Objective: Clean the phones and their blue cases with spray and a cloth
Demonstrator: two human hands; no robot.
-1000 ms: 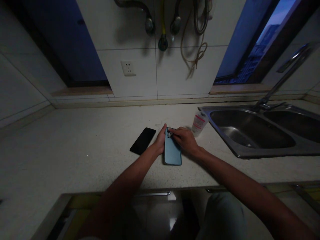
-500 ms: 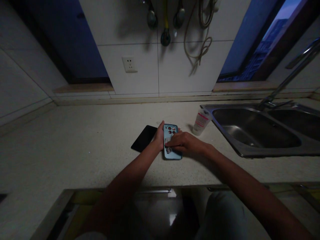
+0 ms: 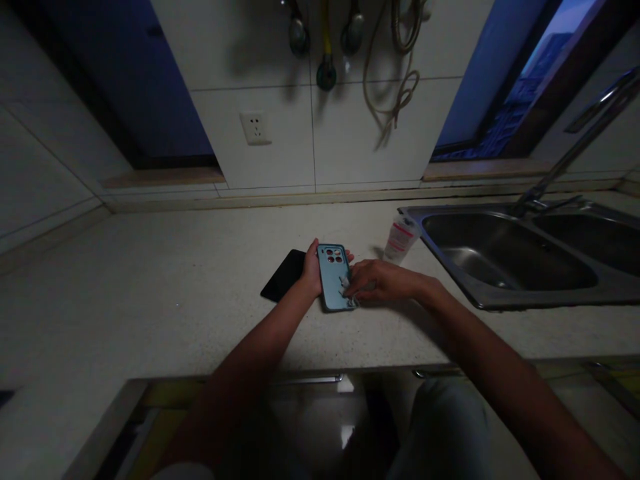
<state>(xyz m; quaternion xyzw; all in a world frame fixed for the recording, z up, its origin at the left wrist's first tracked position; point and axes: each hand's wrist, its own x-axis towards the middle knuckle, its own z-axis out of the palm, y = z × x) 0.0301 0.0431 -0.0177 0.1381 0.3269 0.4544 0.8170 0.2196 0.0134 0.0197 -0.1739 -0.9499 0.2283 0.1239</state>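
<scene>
A light blue phone case [image 3: 331,281] with round camera cutouts lies tilted in my left hand [image 3: 311,270]. My left thumb runs along its left edge, and fingertips show past its right edge. Over the lower right of the case, my right hand [image 3: 373,280] pinches a small crumpled whitish piece [image 3: 345,283], perhaps tissue or cloth, against the surface. Part of that piece is hidden by my fingers. Beside my left wrist, a flat black slab like a phone [image 3: 283,276] rests on the counter, partly covered by my hand.
A clear plastic cup [image 3: 401,237] with pink print leans on the pale countertop [image 3: 200,287], beyond my right hand. A steel double sink [image 3: 505,257] with a tall faucet [image 3: 595,127] is at the right. On the tiled wall are a socket [image 3: 255,128] and hanging hoses.
My right hand has slid with the whitish piece from the middle of the case toward its lower right edge. The case has shifted slightly left, uncovering more of its back.
</scene>
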